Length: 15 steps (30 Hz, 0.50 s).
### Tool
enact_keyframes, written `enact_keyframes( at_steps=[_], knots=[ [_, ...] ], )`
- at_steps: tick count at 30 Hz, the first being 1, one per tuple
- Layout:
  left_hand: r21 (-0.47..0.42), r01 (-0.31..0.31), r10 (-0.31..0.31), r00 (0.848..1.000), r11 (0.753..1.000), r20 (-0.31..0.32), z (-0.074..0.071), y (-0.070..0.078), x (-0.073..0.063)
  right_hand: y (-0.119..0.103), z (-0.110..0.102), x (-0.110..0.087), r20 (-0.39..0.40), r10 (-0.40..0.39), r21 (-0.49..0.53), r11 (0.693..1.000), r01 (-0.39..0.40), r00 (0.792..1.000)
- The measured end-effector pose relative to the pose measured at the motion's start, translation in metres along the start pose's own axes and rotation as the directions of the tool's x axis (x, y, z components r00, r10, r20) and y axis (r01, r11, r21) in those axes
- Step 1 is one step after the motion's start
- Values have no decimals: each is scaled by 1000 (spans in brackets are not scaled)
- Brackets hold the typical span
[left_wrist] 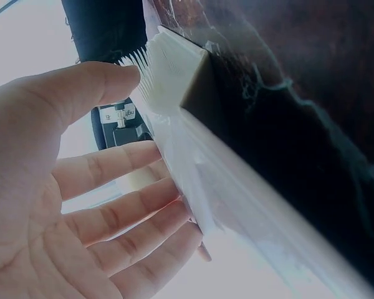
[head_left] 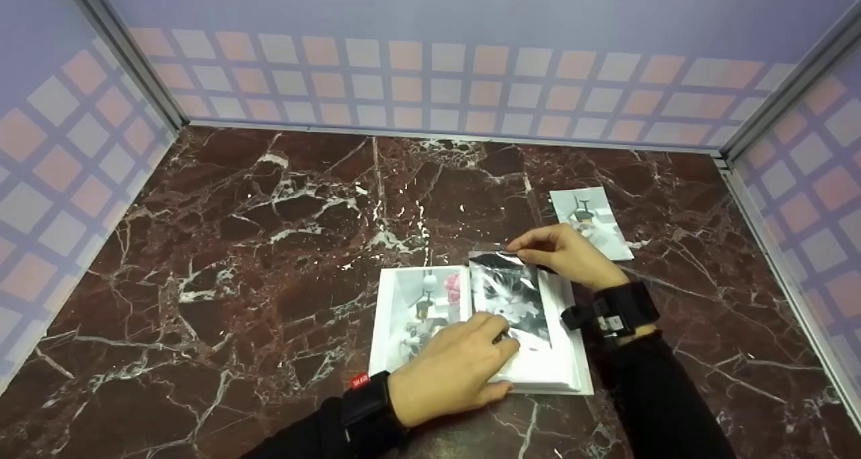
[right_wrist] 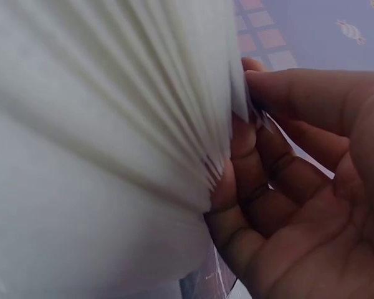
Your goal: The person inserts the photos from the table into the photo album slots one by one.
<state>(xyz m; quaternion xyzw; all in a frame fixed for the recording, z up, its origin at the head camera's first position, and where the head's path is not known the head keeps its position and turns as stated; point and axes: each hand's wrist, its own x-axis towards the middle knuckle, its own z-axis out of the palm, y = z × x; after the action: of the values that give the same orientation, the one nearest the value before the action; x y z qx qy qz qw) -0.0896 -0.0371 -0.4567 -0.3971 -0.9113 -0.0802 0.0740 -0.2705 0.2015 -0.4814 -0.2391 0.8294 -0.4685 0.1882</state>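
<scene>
An open photo album point(head_left: 538, 371) with white pages lies on the marble table. On its right page is a glossy black-and-white photo point(head_left: 504, 291), its top slightly beyond the page's upper edge. My right hand point(head_left: 568, 254) pinches that photo at its upper right corner; in the right wrist view, thumb and fingertips meet beside the fanned pages point(right_wrist: 131, 106). My left hand point(head_left: 464, 358) lies across the lower middle of the album, fingers extended on the photo's lower part. The left wrist view shows the thumb by the page edges point(left_wrist: 156, 75) and the other fingers nearly straight against the page.
A loose photo point(head_left: 605, 233) of a glass and tableware lies behind my right hand. The album's left page holds a picture with a pink flower point(head_left: 453, 288). Dark red marble point(head_left: 269, 277) surrounds the album, and checkered panels point(head_left: 444, 75) enclose the back and sides.
</scene>
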Motion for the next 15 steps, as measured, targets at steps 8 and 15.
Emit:
enact_keyframes(
  at_steps=[8, 15],
  knots=[
    [2, -8, 8, 999, 1000, -31, 2, -1, 0, 1, 0, -2, 29, -10, -1, 1000, 10, 1000],
    [2, -7, 8, 1000, 1000, -23, 2, -1, 0, 1, -1, -2, 62, -8, 2, 1000, 8, 998]
  ],
)
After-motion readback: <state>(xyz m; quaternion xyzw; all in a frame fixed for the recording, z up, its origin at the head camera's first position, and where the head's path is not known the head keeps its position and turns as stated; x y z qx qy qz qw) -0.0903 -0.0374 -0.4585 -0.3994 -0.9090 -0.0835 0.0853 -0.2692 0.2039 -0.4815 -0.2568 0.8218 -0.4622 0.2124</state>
